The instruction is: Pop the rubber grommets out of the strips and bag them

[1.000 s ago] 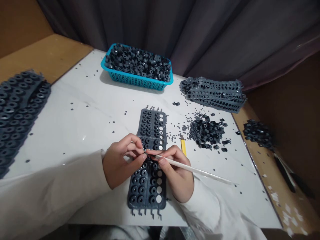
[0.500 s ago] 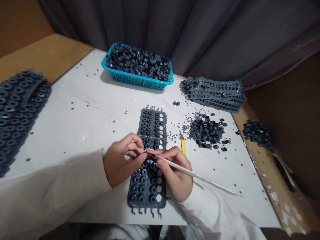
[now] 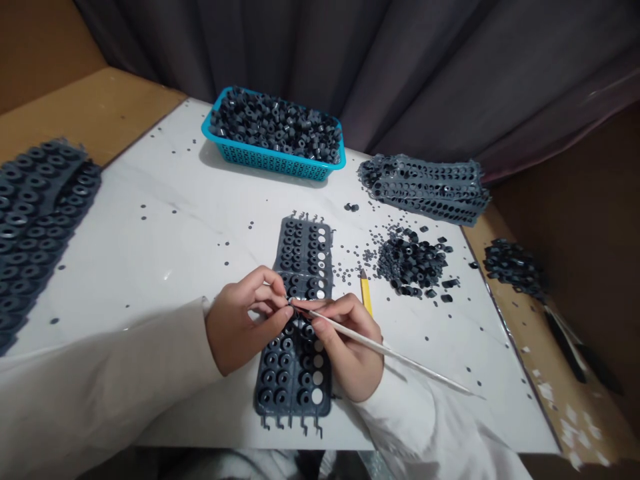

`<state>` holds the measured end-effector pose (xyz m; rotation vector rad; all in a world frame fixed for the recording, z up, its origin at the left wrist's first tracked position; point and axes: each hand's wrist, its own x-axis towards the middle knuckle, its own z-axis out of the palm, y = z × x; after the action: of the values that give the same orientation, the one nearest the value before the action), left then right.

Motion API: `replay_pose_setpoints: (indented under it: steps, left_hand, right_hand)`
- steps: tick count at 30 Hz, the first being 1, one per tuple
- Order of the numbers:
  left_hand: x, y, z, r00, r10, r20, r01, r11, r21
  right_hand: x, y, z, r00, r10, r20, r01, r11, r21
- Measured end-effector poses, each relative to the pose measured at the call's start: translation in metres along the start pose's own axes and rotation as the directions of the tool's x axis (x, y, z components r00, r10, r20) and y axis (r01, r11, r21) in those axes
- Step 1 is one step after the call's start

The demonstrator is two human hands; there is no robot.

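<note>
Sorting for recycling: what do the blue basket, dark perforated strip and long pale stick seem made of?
The blue basket looks like glossy moulded plastic, with a regular slotted lattice. The dark strip looks like matte rubber or soft plastic, with thin moulded tabs at its ends. The pale stick in the right hand is smooth and faintly shiny: plastic or wood, I can't tell.

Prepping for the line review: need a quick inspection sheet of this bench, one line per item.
Surface: white marble-look board on a wooden bench, dotted with dark specks.
Job's things: dark grey moulded strip under the hands, most holes holding rings, some holes empty.
Clutter: blue basket of dark rings, loose ring pile, stacked strips, yellow pencil.
Hands: right hand holds a white pick; left hand has its fingers at the pick's tip.
Cables: nothing seen.
Surroundings: dark curtain.
</note>
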<state>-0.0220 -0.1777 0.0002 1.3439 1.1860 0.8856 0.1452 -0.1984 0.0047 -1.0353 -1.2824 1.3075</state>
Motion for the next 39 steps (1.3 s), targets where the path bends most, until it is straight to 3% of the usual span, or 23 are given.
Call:
replay_pose_setpoints:
  steps: [8, 14, 18, 23, 29, 39]
  left_hand:
    - [-0.0018, 0.0008, -0.0006, 1.000, 0.005, 0.007, -0.005, 1.000, 0.017]
    - [-0.0021, -0.0009, -0.0009, 0.998, 0.062, 0.020, -0.063, 0.997, 0.039]
    - [-0.0052, -0.0008, -0.0020, 0.994, 0.099, 0.047, -0.101, 0.993, 0.060]
    - [-0.0056, 0.0009, -0.0040, 0.993, 0.110, 0.049, -0.113, 0.992, 0.060]
    - [-0.0023, 0.0002, -0.0028, 0.998, 0.060, 0.027, -0.061, 0.998, 0.022]
    - [-0.0042, 0.0028, -0.0011, 0.998, 0.069, 0.010, -0.070, 0.997, 0.043]
  right_hand:
    - [-0.0027, 0.0041, -0.0012, 0.999, -0.037, -0.004, 0.036, 0.986, -0.164]
    - [-0.0012, 0.0020, -0.0016, 0.994, -0.108, 0.010, 0.105, 0.936, -0.335]
    - [0.0004, 0.0029, -0.0019, 0.995, -0.097, -0.010, 0.086, 0.920, -0.382]
    - [0.0007, 0.0019, -0.0027, 0.996, -0.054, -0.077, 0.041, 0.987, -0.157]
    - [0.0037, -0.0042, -0.0013, 0.999, 0.045, -0.022, -0.042, 0.990, 0.137]
    - [0.0020, -0.0031, -0.0003, 0.994, 0.105, 0.027, -0.108, 0.982, 0.156]
